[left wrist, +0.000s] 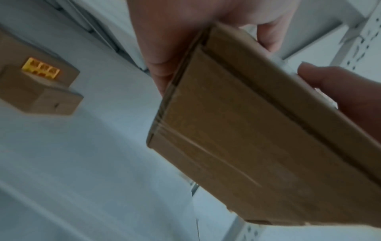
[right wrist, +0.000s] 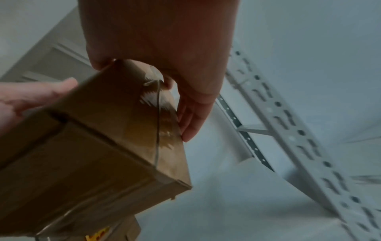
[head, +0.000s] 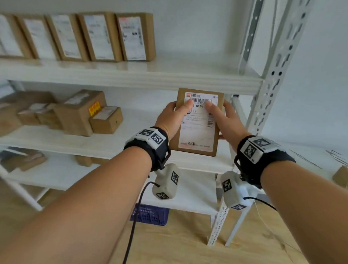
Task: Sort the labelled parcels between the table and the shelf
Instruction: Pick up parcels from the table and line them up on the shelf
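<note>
flat brown cardboard parcel with white label (head: 197,123) | gripped by both hands: left hand (head: 170,119), right hand (head: 228,123) | white metal shelf (head: 131,75) holds five upright parcels | this one unplaced

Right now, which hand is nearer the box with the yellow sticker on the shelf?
Left. The left hand grips the parcel's side facing the sticker box; the right hand grips the far side.

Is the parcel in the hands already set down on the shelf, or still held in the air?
In the air. The left hand and right hand grip the parcel by its sides; its bottom edge hangs clear.
</note>
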Motion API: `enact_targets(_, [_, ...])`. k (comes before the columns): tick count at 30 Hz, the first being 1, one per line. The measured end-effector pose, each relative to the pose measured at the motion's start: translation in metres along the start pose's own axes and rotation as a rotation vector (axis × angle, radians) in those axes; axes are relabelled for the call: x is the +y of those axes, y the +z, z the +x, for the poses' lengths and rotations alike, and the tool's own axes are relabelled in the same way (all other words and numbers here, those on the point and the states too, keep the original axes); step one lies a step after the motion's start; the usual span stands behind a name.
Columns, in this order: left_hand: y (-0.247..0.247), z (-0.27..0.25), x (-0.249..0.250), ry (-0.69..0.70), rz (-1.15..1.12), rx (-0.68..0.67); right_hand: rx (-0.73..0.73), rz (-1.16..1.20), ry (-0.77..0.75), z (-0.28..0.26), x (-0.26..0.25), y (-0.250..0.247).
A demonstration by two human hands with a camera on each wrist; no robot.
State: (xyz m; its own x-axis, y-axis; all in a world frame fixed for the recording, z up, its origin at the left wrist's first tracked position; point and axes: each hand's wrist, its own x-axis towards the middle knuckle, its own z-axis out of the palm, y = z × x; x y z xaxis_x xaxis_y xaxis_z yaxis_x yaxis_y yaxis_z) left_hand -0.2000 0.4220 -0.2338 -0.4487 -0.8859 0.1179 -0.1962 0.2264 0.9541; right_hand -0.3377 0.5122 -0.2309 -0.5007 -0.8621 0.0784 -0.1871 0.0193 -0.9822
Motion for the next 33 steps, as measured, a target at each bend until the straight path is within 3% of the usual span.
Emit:
enact_targets(7, [-0.106,0.060,0.049,0.181,0.039,0.041,0.056,-0.026,-0.195,0.050,-0.091,0.064])
enact_targets(14, [-0.163,0.124,0.095,0.349,0.101,0.067,0.123,-0.042,-0.276,0.106,-0.158,0.097])
enact_targets(20, [-0.178,0.174,0.112,0.443,0.249,0.099,0.124,-0.016,-0.187,0.170,-0.181,0.101])
enact_targets(33, [-0.162,0.245,0.103,0.402,0.384,0.122,0.087,-0.045,-0.066,0.243,-0.168,0.100])
